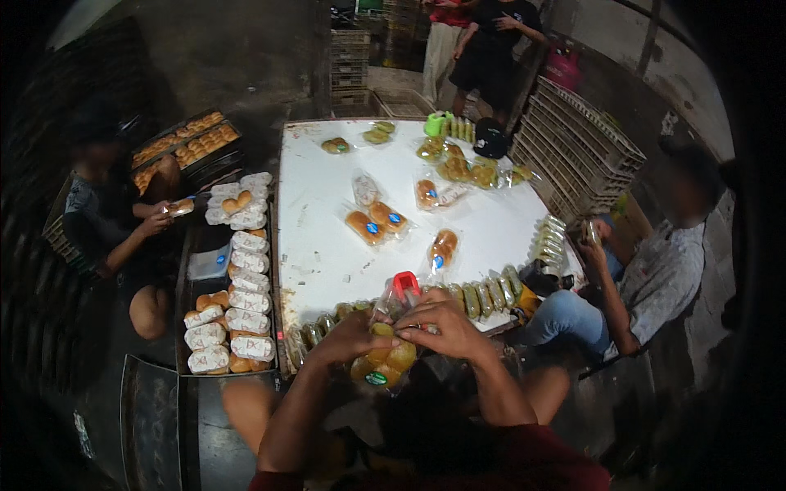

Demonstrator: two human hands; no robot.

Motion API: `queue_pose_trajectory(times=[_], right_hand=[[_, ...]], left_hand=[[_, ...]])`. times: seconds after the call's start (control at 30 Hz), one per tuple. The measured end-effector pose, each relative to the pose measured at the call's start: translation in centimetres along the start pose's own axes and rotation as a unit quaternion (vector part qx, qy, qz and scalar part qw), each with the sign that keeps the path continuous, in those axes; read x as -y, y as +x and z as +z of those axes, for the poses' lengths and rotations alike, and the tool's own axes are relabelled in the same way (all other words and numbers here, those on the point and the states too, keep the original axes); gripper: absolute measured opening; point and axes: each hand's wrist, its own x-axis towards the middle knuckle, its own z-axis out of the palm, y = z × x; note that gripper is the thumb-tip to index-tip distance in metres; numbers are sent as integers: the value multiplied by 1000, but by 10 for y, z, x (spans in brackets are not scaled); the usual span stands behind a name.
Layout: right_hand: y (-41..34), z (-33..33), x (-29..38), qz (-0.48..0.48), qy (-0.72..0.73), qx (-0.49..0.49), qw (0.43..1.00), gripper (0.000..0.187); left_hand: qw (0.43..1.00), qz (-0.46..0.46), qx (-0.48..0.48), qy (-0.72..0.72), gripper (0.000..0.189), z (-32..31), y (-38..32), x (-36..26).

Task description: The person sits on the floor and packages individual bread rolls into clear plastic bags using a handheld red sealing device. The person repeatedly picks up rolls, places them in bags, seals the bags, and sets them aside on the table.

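Below the near edge of the white tabletop, a clear plastic bag of greenish-yellow buns (399,357) with a round green sticker hangs in front of me. My left hand (345,339) grips it near its gathered top. At the same spot, the fingers of my right hand (443,325) pinch the bag's neck. Just beyond my fingers is a red device (406,284), probably a tape bag sealer, partly hidden by plastic and my hands. A row of bagged green buns (485,297) lines the near table edge, partly covered by my arms.
Bagged brown buns (374,222) lie mid-table on the white table (319,184); more green ones lie farther back. At left, a dark tray (182,362) holds paper-wrapped buns, beside a seated person (98,215). Another person (657,276) sits right, near stacked crates (571,147). Two people stand behind.
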Motion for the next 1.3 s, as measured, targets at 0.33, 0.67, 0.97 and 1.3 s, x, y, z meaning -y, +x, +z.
queue_pose_trajectory(times=[0.33, 0.67, 0.97, 1.3], right_hand=[[-12, 1, -25, 95, 56, -40, 993, 45], [-14, 63, -48, 240, 261, -257, 899, 25], [-8, 93, -57, 255, 430, -236, 833, 30], [-15, 94, -28, 182, 377, -278, 865, 18]], left_hand=[[997, -73, 18, 5, 41, -11, -9, -12], [985, -66, -115, -113, 14, 10, 3, -7], [972, 18, -124, -199, 42, 27, 1, -5], [978, -55, -196, -41, 27, 15, 7, -22]])
